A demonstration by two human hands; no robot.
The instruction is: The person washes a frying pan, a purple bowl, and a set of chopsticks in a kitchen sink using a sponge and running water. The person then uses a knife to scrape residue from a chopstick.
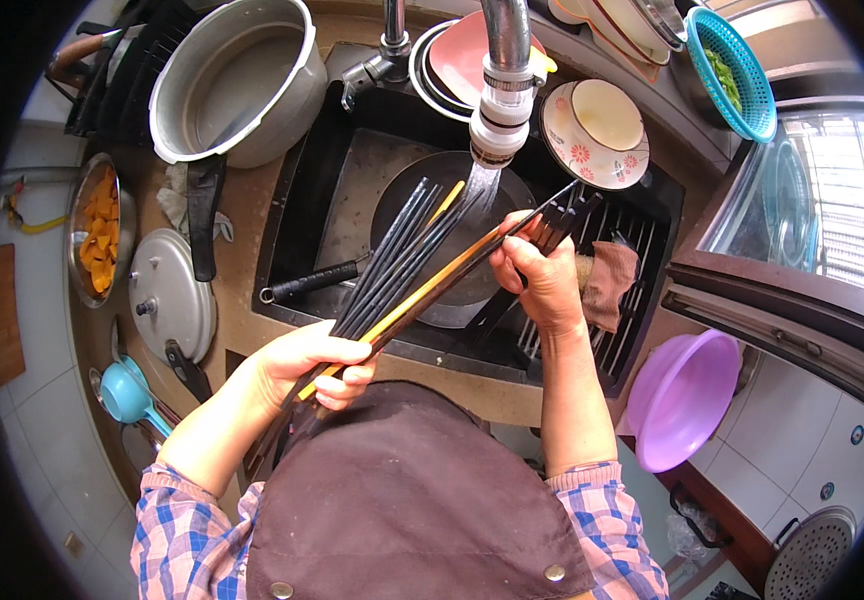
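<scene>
My left hand (327, 364) is closed around the lower ends of a bundle of chopsticks (394, 270), mostly black with a few yellow ones. My right hand (541, 274) grips the upper ends of some of these chopsticks, with dark fork-like utensils (563, 217) against its fingers. Water runs from the faucet (499, 124) just above and behind the bundle, into the black sink (304, 202). A dark pan (402, 187) lies in the basin under the chopsticks, and a black handle (312, 283) shows at the left. What my right palm holds is partly hidden.
A pressure cooker pot (241, 90) stands at the back left, its lid (169, 296) below it. Left is a bowl of orange chunks (102, 232). Plates (454, 60), a floral plate with a bowl (597, 135), a brown cloth (610, 285) and a purple basin (683, 401) surround the sink.
</scene>
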